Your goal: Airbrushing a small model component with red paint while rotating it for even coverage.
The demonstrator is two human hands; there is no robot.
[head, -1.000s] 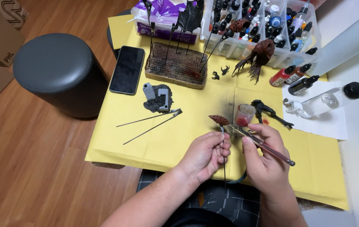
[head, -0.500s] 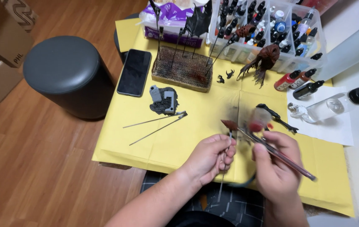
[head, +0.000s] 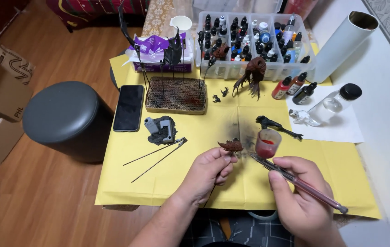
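Observation:
My left hand (head: pixel 209 173) pinches a thin stick that carries a small reddish-brown miniature part (head: pixel 230 146) at its top. My right hand (head: pixel 301 197) grips a long paintbrush (head: pixel 295 180) with a reddish handle; its tip points left toward the part, a short gap away. Just behind the brush tip stands a small clear cup of red paint (head: pixel 267 142) on the yellow paper (head: pixel 126 183). A dark paint smudge marks the paper beside the cup.
A cork block (head: pixel 176 95) holds several miniature parts on sticks. Behind it sit a clear box of paint bottles (head: pixel 254 41), a brown winged figure (head: pixel 254 73), three loose bottles (head: pixel 295 87), a black phone (head: pixel 129 107), a grey base piece (head: pixel 162 130), two loose rods (head: pixel 156 155), a white tube (head: pixel 343 43) and a black stool (head: pixel 64 120).
The head camera has tilted up, so more of the table's far side shows. Both hands sit lower in view, and the brush tip has drawn slightly back from the part.

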